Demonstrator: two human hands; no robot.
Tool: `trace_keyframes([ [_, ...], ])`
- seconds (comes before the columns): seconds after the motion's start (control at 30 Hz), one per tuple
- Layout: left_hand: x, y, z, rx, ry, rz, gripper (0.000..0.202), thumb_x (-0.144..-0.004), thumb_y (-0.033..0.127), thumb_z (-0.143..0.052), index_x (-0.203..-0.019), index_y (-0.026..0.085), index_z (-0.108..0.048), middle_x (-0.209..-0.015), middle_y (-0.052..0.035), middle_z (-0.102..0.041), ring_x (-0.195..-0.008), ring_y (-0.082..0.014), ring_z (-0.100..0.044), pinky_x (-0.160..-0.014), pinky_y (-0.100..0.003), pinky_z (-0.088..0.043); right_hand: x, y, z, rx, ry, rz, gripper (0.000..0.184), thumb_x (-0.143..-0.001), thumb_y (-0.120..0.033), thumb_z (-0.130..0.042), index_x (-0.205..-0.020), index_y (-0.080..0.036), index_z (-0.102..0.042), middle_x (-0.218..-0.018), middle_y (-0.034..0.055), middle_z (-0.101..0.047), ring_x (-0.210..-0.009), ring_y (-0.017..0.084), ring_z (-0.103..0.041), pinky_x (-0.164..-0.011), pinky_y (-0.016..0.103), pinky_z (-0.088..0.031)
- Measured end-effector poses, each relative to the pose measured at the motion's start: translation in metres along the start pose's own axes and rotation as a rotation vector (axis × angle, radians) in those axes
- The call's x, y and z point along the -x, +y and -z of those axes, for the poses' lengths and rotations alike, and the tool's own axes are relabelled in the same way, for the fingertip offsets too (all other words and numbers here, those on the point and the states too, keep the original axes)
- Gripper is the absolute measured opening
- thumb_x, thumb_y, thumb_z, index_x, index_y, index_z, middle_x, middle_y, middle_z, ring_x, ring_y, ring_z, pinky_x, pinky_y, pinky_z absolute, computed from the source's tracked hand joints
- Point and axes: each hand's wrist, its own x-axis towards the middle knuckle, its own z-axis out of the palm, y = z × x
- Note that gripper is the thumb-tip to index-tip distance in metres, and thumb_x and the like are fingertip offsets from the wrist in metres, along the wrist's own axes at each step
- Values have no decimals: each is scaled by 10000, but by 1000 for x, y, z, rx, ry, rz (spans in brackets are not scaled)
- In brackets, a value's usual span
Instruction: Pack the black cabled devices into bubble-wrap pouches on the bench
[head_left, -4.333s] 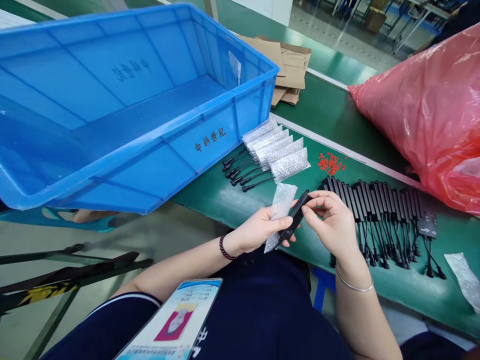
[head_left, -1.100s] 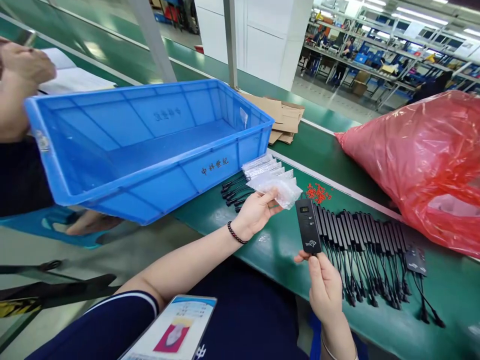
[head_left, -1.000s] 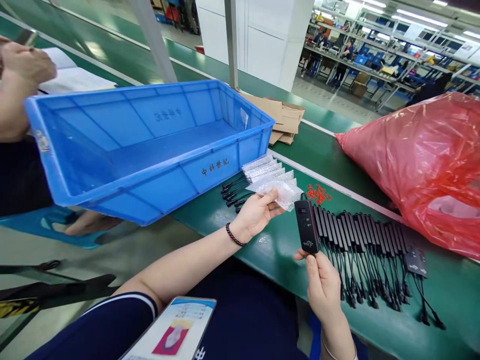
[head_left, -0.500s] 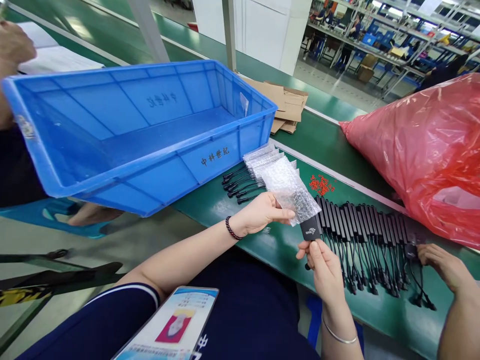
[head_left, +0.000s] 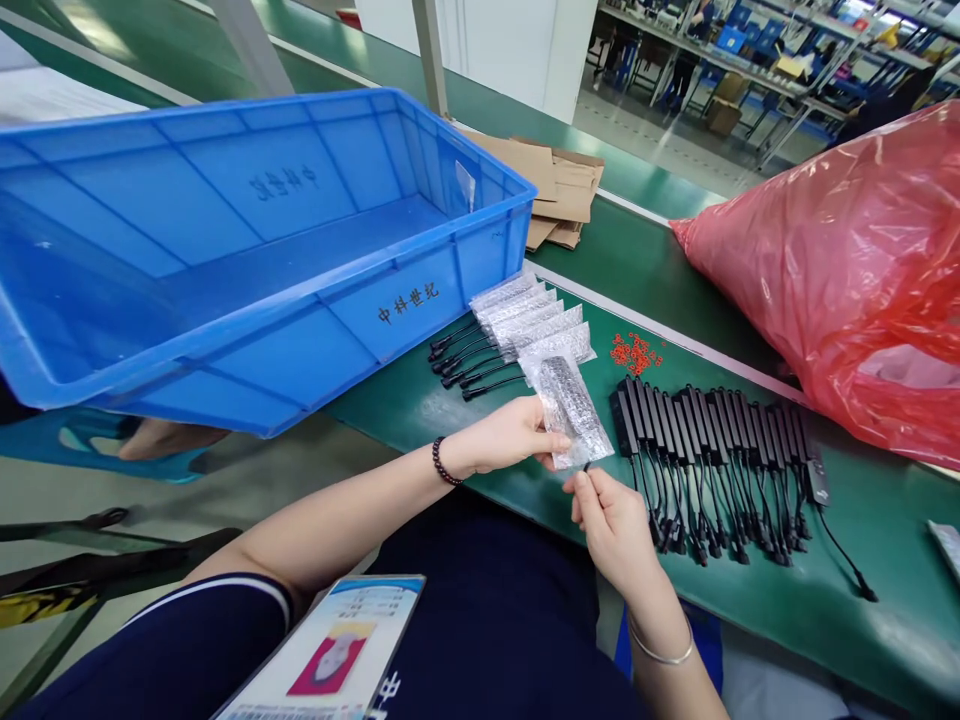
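My left hand (head_left: pixel 514 435) is closed on the lower edge of a bubble wrap bag (head_left: pixel 576 400), thumb on top. A dark shape shows faintly through the bag; its details are blurred by the wrap. Just below the bag's mouth, my right hand (head_left: pixel 616 525) pinches a short black cable (head_left: pixel 587 467) that comes out of it. Beyond my left hand lie several bagged pieces (head_left: pixel 536 318) in an overlapping row, their black cables pointing left. To the right of my hands, a row of slim black boxes with cables (head_left: pixel 712 430) lies side by side.
A large blue crate (head_left: pixel 337 330) stands at the left on the green table (head_left: pixel 390 410). Small red rings (head_left: pixel 636 353) lie behind the black boxes. Flattened cardboard (head_left: pixel 559 185) is at the back, a red plastic bag (head_left: pixel 840 280) at the right.
The black box has gone from view into the bubble wrap bag, and my right hand now grips its cable. Another person's hand at the right has left the view.
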Motion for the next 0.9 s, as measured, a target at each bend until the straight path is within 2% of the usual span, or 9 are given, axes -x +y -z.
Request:
trace_keyframes([
  [0.13, -22, 37, 15, -38, 45, 27, 139, -740, 258, -652, -734, 124, -616, -671, -67, -607, -577, -161, -563, -559, -295, -474, -6, 1, 9, 104, 24, 16, 305, -955, -403, -409, -890, -202, -629, -754, 17, -658, -690, 134, -613, -660, 239, -446],
  [0.23, -53, 68, 38, -210, 34, 38, 94, -674, 163, -669, -609, 130, -611, -568, -64, -562, -483, -150, -511, -507, -277, -409, -7, 17, 28, 330, 213, -56, 280, -906, -443, -499, -937, -204, -641, -864, 41, -681, -738, 156, -628, -655, 256, -438],
  [0.3, -74, 73, 51, -428, 24, 47, 127, -612, 92, -675, -528, 141, -594, -502, -42, -518, -451, -142, -477, -523, -280, -398, -6, 32, 37, 555, 325, -130, 244, -885, -424, -539, -891, -202, -639, -833, 43, -675, -708, 167, -619, -585, 261, -392],
  [0.43, -97, 49, 57, -915, 222, -62, 188, -527, -1, -648, -489, 159, -556, -489, -28, -489, -609, -217, -548, -711, -339, -438, -5, 58, 36, 810, 334, -193, 189, -852, -386, -593, -840, -200, -620, -763, 40, -657, -642, 170, -596, -498, 258, -281],
  [0.53, -89, 26, 48, -1012, 380, -184, 154, -619, 25, -610, -728, 132, -629, -795, -114, -596, -950, -309, -537, -893, -413, -370, -7, 66, 28, 861, 317, -200, 184, -855, -379, -589, -831, -198, -615, -751, 41, -651, -635, 163, -591, -500, 253, -253],
  [0.6, -79, 15, 41, -1177, 384, -335, 215, -709, 63, -572, -902, 129, -641, -1079, -164, -564, -1118, -332, -439, -939, -446, -321, -9, 68, 25, 882, 306, -197, 182, -871, -355, -564, -802, -196, -618, -748, 45, -652, -626, 155, -584, -501, 253, -234],
  [0.67, -74, 7, 37, -1398, 250, -481, 181, -790, 96, -527, -908, 145, -655, -1167, -163, -531, -1150, -323, -402, -935, -457, -308, -10, 67, 26, 855, 323, -186, 207, -883, -342, -538, -774, -189, -624, -744, 47, -657, -605, 147, -575, -501, 254, -238],
  [0.77, -77, -5, 40, -1555, 95, -502, 242, -861, 103, -444, -764, 125, -665, -1083, -174, -569, -1106, -321, -434, -913, -489, -306, -8, 61, 32, 616, 409, -172, 272, -886, -392, -520, -768, -177, -636, -714, 44, -659, -596, 143, -583, -530, 250, -336],
  [0.9, -75, -12, 28, -1230, 239, -487, 209, -864, 138, -479, -896, 113, -683, -1201, -200, -538, -1230, -365, -370, -997, -557, -238, -2, 45, 33, 105, 575, -182, 302, -830, -462, -587, -783, -166, -628, -694, 35, -647, -600, 140, -586, -600, 260, -458],
])
